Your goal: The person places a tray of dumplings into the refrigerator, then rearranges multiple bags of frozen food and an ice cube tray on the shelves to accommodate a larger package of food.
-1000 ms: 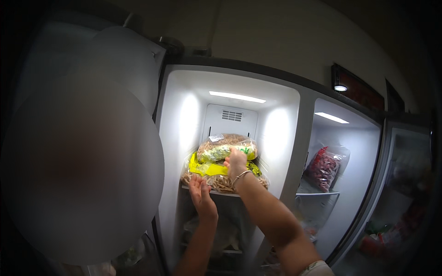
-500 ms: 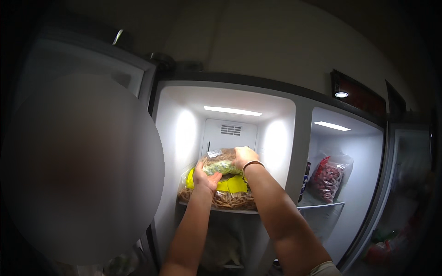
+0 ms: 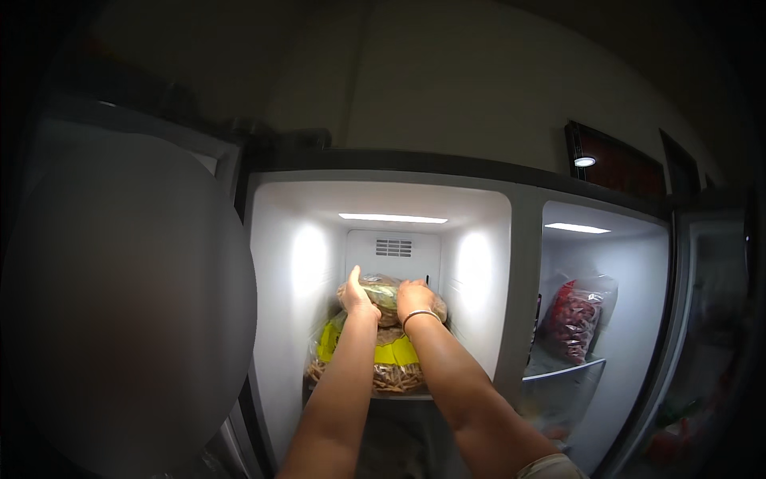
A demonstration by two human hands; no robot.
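Observation:
A clear plastic bag of brown, stick-like dried food (image 3: 381, 289), with a greenish patch, lies in the upper compartment of an open fridge. My left hand (image 3: 358, 298) presses on its left side, one finger pointing up. On the right side my right hand (image 3: 415, 298), a bracelet at its wrist, grips the bag with curled fingers. Below is a larger clear bag of thin brown strips (image 3: 397, 378) with a bright yellow label, resting on the shelf. My forearms cover parts of this lower bag, and my hands hide the ends of the upper one.
White fridge walls (image 3: 479, 319) stand close on both sides, with a vent (image 3: 393, 247) behind. Right of the divider (image 3: 523, 295), a bag of red pieces (image 3: 576, 319) sits on a glass shelf (image 3: 566, 371). A blurred grey area (image 3: 128, 303) covers the left.
The upper bag sits farther back, and both hands have reached deeper with it. My left hand has turned from palm-up to upright at its side. The whole view has shifted slightly.

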